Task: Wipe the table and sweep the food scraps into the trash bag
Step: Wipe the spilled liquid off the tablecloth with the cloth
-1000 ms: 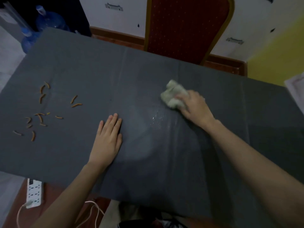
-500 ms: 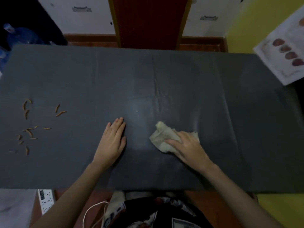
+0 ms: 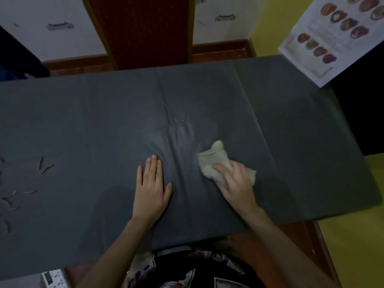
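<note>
Head view looks straight down on a pale crumpled cloth lying on the dark grey table, a little right of the middle. The right hand presses down on the near part of the cloth, fingers curled over it and gripping it, while the far corner of the cloth sticks out beyond the fingertips. Just left of the cloth the table covering is bunched into folds and wrinkles, with a faint lighter sheen around them.

The left hand lies flat on the table beside those wrinkles, palm down, fingers straight and close together, thumb spread out to the side, holding nothing. The two hands are near each other but apart.

Well off to the left, orange-brown food scraps are scattered on the table, with more pieces blurred at the left edge.

Beyond the far edge of the table stands a red chair back against a white wall. At the upper right, a printed sheet with food pictures overlaps the table's far right corner. A white power strip lies on the floor at the lower left.
</note>
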A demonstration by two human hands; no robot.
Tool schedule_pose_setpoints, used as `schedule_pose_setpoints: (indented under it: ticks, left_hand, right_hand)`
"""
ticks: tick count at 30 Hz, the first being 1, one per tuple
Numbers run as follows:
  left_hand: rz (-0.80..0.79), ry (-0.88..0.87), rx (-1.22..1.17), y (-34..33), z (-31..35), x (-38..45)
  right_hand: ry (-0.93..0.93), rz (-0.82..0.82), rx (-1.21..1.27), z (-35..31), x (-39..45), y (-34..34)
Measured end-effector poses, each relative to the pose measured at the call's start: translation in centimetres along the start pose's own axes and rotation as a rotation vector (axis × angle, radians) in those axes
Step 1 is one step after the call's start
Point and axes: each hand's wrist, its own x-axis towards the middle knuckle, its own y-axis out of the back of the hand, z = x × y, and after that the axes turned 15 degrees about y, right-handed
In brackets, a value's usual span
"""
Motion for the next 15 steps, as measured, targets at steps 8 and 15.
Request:
schedule_pose_setpoints:
  ticks: [8,15]
  left_hand:
    - [-0.043,-0.127,-0.13,1.0,-2.5,0.4]
    - [-0.02,-0.066,-0.187,1.9,-4.4,-0.9]
  right_hand:
    - [0.121,-0.177,-0.036,1.7,3.9,0.9]
    - [-0.192,-0.043,-0.09,7.7,6.2,2.7]
